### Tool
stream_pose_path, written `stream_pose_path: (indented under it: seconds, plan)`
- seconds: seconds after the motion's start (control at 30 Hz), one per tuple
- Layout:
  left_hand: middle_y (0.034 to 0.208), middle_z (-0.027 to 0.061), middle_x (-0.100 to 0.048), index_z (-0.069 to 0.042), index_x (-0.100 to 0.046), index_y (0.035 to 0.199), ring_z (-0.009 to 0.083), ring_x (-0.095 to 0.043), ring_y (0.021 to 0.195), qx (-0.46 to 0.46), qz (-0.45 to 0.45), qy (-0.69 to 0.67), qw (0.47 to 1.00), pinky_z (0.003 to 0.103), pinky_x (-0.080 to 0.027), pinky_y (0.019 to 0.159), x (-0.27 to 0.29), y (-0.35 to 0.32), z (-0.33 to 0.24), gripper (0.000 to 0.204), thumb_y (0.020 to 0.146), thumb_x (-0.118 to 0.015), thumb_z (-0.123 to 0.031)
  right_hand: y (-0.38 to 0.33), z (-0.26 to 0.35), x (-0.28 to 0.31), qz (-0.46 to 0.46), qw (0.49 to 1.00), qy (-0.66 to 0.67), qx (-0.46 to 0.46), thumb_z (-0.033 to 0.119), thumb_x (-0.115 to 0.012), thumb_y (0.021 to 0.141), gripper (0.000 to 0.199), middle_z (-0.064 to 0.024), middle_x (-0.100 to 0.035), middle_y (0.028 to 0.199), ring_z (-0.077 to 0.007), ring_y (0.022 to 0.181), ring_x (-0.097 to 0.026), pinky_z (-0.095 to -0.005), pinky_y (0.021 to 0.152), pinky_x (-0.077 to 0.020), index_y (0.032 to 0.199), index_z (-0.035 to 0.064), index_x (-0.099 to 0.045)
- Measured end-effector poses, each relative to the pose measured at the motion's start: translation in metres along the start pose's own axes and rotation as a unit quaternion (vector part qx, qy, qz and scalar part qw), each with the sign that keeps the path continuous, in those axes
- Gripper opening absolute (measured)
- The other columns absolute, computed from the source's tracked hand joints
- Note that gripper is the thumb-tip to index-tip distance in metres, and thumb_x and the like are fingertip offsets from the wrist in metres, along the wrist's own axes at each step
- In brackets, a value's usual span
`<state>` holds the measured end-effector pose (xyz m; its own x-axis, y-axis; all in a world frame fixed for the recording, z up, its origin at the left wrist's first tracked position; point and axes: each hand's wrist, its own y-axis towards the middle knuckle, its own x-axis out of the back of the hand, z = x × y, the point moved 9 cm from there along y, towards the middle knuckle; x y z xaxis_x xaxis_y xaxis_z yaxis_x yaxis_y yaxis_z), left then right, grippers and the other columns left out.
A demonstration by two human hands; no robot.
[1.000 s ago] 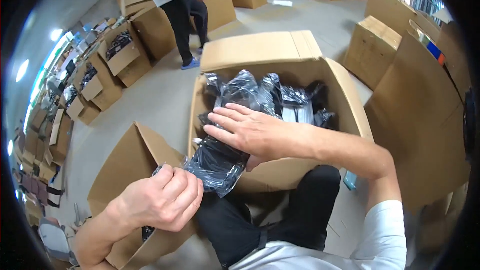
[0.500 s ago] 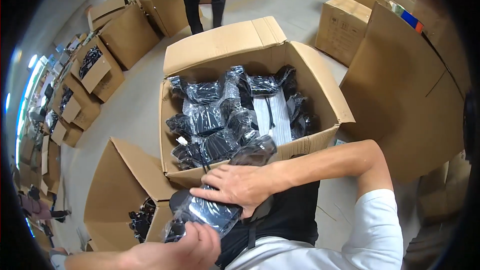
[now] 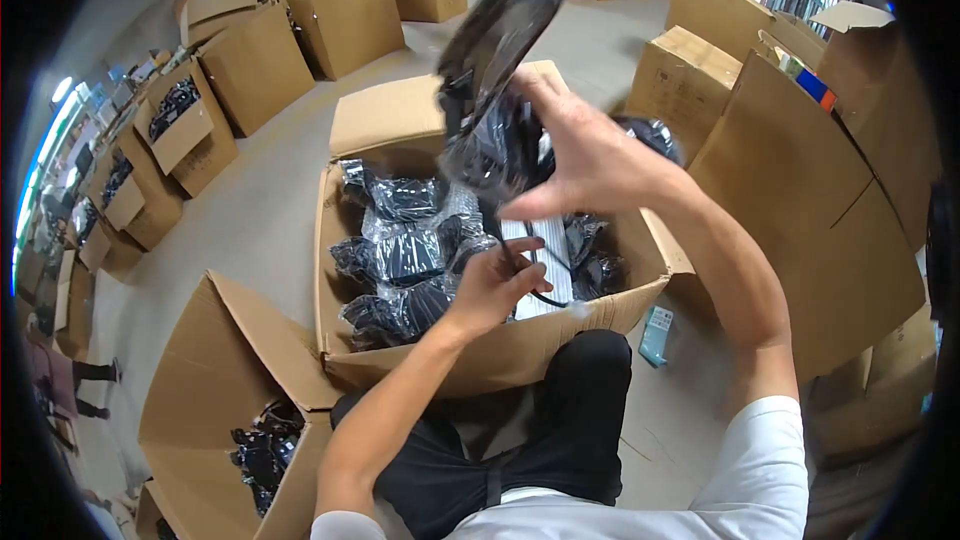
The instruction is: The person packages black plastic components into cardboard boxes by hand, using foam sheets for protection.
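A black part wrapped in clear plastic (image 3: 500, 60) is held up above the open cardboard box (image 3: 480, 368). My right hand (image 3: 600, 155) grips its lower right side, thumb and fingers curved round it; motion blurs the part somewhat. Below it, my left hand (image 3: 490, 285) has its fingers curled round a thin black cable (image 3: 545, 296) with a pale connector at its end. Several similar wrapped black parts (image 3: 408, 258) lie in rows in the box's left half. Between them and the right-hand parts (image 3: 598, 275), a white ribbed surface (image 3: 545, 312) shows.
A smaller open carton (image 3: 205, 380) with black parts (image 3: 262, 455) stands at the lower left, against the big box. Tall cardboard (image 3: 800, 220) rises on the right. A teal packet (image 3: 655, 336) lies on the floor. More cartons (image 3: 255, 70) line the left and back.
The wrapped part has gone from above my lap up over the big box in my right hand. My left hand has moved forward to the cable. A person walking behind the box has left view.
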<state>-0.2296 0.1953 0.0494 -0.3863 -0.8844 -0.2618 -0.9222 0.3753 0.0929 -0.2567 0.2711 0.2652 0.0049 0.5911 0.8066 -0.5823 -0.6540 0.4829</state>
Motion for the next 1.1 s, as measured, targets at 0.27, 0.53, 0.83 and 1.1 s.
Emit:
stream_pose_path:
  seconds: [0.27, 0.53, 0.83, 1.1]
  plan:
    - [0.079, 0.0112, -0.068, 0.010, -0.056, 0.133, 0.0178, -0.069, 0.075, 0.068, -0.013, 0.347, 0.935, 0.033, -0.054, 0.070, 0.014, -0.012, 0.060, 0.048, 0.093, -0.065, -0.016, -0.092, -0.219, -0.143, 0.277, 0.908, -0.248, -0.194, 0.045, -0.093, 0.053, 0.129, -0.0297, -0.054, 0.124, -0.0444, 0.117, -0.056, -0.0493, 0.096, -0.0492, 0.152, -0.0047, -0.026]
    - [0.094, 0.0189, -0.068, -0.004, -0.064, 0.103, 0.0393, -0.067, 0.087, -0.068, -0.016, 0.455, 0.888, 0.049, -0.054, 0.075, 0.018, -0.042, 0.054, 0.026, 0.092, -0.059, -0.027, -0.096, -0.273, -0.281, 0.343, 0.912, -0.163, -0.153, 0.035, -0.097, 0.050, 0.111, -0.0261, -0.057, 0.131, -0.0394, 0.123, -0.056, -0.0458, 0.104, -0.0487, 0.138, -0.0044, -0.042]
    - [0.101, 0.0141, -0.062, -0.004, -0.058, 0.108, 0.0338, -0.061, 0.100, -0.064, 0.069, 0.507, 0.857, 0.049, -0.045, 0.087, -0.012, -0.040, 0.106, 0.035, 0.083, -0.072, -0.024, -0.188, -0.352, -0.358, 0.387, 0.886, -0.214, -0.144, 0.040, -0.101, 0.034, 0.157, -0.0286, -0.042, 0.144, -0.0409, 0.135, -0.044, -0.0415, 0.115, -0.0366, 0.152, -0.0125, -0.012]
    - [0.093, 0.0119, -0.067, -0.011, -0.065, 0.103, 0.0326, -0.066, 0.091, -0.101, 0.088, 0.536, 0.833, 0.048, -0.051, 0.075, -0.017, -0.048, 0.067, 0.024, 0.088, -0.064, -0.030, -0.184, -0.350, -0.351, 0.374, 0.883, -0.242, -0.149, 0.045, -0.100, 0.031, 0.160, -0.0294, -0.046, 0.141, -0.0422, 0.129, -0.049, -0.0427, 0.111, -0.0427, 0.151, -0.0139, -0.013]
